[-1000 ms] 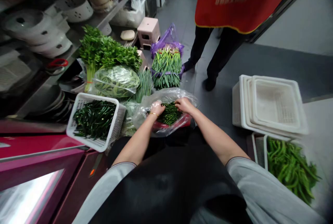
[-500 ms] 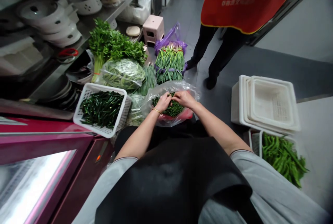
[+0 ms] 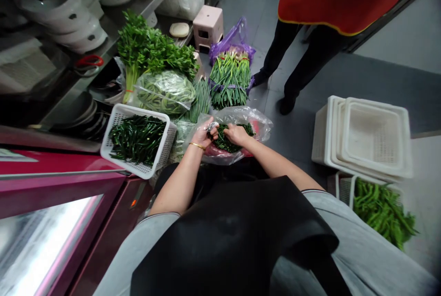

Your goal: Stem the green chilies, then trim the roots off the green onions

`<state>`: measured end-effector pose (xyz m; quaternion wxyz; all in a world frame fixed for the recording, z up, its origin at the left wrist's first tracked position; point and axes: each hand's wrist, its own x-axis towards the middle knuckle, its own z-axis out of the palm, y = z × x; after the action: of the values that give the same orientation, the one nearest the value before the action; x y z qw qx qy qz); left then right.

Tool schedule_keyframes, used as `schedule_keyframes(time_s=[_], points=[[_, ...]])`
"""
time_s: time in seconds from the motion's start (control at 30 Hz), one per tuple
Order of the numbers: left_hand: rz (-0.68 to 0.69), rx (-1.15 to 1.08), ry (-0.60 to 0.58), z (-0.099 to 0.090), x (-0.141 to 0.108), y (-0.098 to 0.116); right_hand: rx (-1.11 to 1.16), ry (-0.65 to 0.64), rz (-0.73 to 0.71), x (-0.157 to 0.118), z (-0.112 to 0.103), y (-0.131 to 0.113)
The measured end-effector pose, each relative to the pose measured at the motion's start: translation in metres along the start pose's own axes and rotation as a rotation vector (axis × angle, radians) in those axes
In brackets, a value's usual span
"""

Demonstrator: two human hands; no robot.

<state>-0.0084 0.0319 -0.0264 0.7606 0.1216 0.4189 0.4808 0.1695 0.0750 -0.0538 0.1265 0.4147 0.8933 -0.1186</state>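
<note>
A clear plastic bag (image 3: 261, 120), rim spread wide, lies in front of my knees with thin dark green chili peppers (image 3: 230, 145) inside. Something red shows through its side. At the bag's left part, my left hand (image 3: 204, 134), with a gold-coloured bangle at the wrist, is closed; a shiny bit shows at its fingertips, but what it holds is unclear. My right hand (image 3: 237, 134) reaches palm down into the bag, fingers curled on the peppers, tips partly hidden. Left of the bag, a white basket (image 3: 161, 149) holds shiny dark green chili peppers (image 3: 138, 140).
Ahead lie leafy celery (image 3: 151, 50), bagged green beans (image 3: 165, 92) and bundled garlic chives (image 3: 230, 75) in purple plastic. Beyond stands a pink stool (image 3: 208, 23). Stacked white baskets (image 3: 375, 131) and light green peppers (image 3: 382, 211) are right. A person in a red apron (image 3: 344, 0) stands ahead.
My hands have come apart from their meeting point over the bag. The left moved left and turned; the right went lower onto the peppers. The view shifted slightly.
</note>
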Motion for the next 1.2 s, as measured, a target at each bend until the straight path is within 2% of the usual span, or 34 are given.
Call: schedule_keyframes(time_s=[0.13,0.2,0.33,0.43,0.53,0.63,0.7,0.77,0.87,0.97,1.03,1.1,1.2], points=[[-0.108,-0.085,0.021,0.002,0.013,-0.012,0.066,0.109,0.169,0.004,-0.018,0.027],[-0.162,-0.111,0.034,0.005,0.02,-0.018,0.076,0.109,0.166,0.0,-0.021,0.031],[-0.13,-0.114,0.08,0.003,0.025,-0.015,0.024,-0.019,-0.003,-0.003,-0.005,0.006],[-0.087,-0.09,0.111,-0.005,0.021,-0.006,-0.014,-0.068,-0.029,0.002,0.003,-0.005],[-0.049,-0.042,0.131,-0.009,0.02,-0.003,0.051,0.017,0.08,0.006,-0.007,0.008],[-0.038,-0.045,0.11,0.0,0.026,-0.016,0.26,0.176,0.214,0.002,-0.029,0.024],[-0.06,-0.069,0.071,0.009,0.032,-0.029,0.421,0.229,0.195,-0.004,-0.039,0.025],[-0.088,-0.087,0.032,0.016,0.036,-0.041,0.499,0.234,0.15,-0.012,-0.041,0.023],[-0.153,-0.076,0.012,0.016,0.037,-0.047,0.32,0.142,0.134,-0.028,-0.025,0.021],[-0.188,-0.051,0.021,0.008,0.033,-0.043,0.038,-0.087,0.104,-0.04,-0.003,0.027],[-0.171,-0.042,0.006,0.004,0.028,-0.037,-0.043,-0.173,0.078,-0.039,0.003,0.035],[-0.138,-0.008,-0.02,0.003,0.024,-0.033,-0.057,-0.164,0.062,-0.033,-0.004,0.045],[-0.105,0.127,-0.012,0.007,0.021,-0.033,0.009,-0.051,0.081,-0.023,-0.029,0.058]])
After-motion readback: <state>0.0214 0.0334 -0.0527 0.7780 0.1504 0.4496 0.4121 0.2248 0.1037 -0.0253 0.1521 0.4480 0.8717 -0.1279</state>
